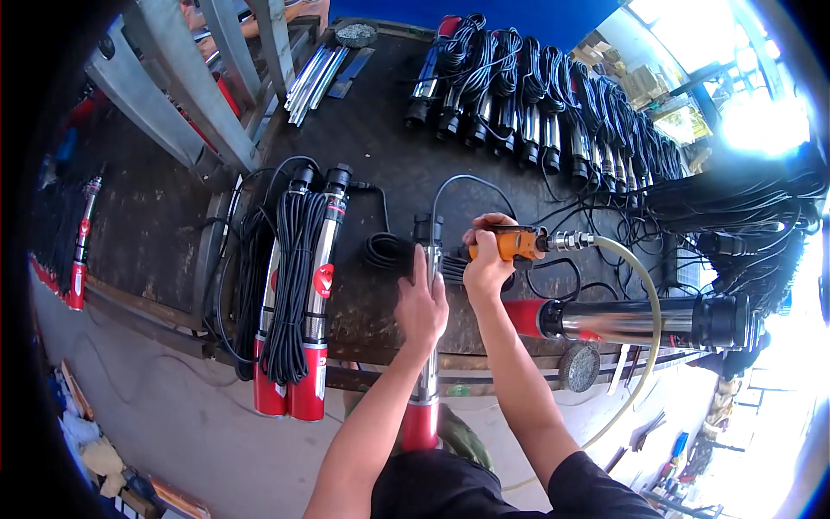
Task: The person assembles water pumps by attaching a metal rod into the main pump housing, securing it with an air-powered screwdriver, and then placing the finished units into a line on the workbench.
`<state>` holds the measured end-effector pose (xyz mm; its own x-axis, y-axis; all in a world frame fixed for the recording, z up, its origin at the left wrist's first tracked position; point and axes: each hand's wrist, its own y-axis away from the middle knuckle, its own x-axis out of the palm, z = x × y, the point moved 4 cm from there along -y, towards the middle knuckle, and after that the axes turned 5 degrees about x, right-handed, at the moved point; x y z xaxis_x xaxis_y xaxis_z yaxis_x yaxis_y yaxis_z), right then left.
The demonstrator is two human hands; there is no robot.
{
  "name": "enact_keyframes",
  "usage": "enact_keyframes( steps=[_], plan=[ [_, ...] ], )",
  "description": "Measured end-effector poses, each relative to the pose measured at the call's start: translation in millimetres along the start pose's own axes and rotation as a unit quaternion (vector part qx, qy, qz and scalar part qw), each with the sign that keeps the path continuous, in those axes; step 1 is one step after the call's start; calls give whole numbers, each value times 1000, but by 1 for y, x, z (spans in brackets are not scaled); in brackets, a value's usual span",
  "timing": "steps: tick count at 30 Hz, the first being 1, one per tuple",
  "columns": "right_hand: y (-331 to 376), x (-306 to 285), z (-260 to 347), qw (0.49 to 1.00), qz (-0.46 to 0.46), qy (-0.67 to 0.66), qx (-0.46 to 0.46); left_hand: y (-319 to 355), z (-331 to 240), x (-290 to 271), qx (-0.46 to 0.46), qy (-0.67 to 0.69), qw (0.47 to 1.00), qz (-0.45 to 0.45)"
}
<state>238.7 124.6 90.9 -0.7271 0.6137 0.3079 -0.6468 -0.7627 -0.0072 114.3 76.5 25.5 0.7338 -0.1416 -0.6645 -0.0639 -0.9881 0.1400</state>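
Orange tool in the right hand, left hand on the cylinder

From my remote seat I had the right hand wrapped around an orange tool, just right of a silver cylinder. Metal fittings joined the tool to a pale hose, which curved down past the table. I couldn't tell whether the tool touched anything besides the hand.

The left hand lay over the cylinder, its index finger stretched toward the black end and its thumb apart; I couldn't tell how firmly it gripped. That cylinder's black end was over the table, while its red end reached past the near edge, by the person's lap.

To the left I saw 2 red-and-silver cylinders side by side, with a black cable coil over them. On the right, 1 larger cylinder lay crosswise, red end toward the right forearm. Across the far side ran a row of cylinders topped with cable bundles, and metal rods lay at the far left.
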Motion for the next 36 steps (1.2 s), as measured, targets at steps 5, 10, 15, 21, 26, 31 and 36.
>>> enact_keyframes(
  steps=[5, 10, 15, 21, 26, 31, 36],
  plan=[
    [1, 2, -1, 1000, -19, -23, 1, 0, 0, -1, 7, -2, 1000, -3],
    [-4, -1, -7, 999, -8, -38, -15, 0, -3, -2, 13, 0, 1000, -4],
    [-5, 0, -7, 999, -15, -29, -18, 0, -4, -2, 19, -29, 999, -9],
    [-6, 2, -9, 999, 2, -34, -26, 0, -5, -2, 16, -28, 999, -5],
    [-1, 3, -11, 998, 19, -31, -42, 1, -6, 0, 21, -52, 998, -8],
    [-1, 5, -12, 999, 19, -18, -46, 2, -7, -1, 17, -61, 998, -3],
    [-7, 1, -17, 999, 7, -25, -35, 1, -10, -1, 4, -30, 999, 13]
  ],
)
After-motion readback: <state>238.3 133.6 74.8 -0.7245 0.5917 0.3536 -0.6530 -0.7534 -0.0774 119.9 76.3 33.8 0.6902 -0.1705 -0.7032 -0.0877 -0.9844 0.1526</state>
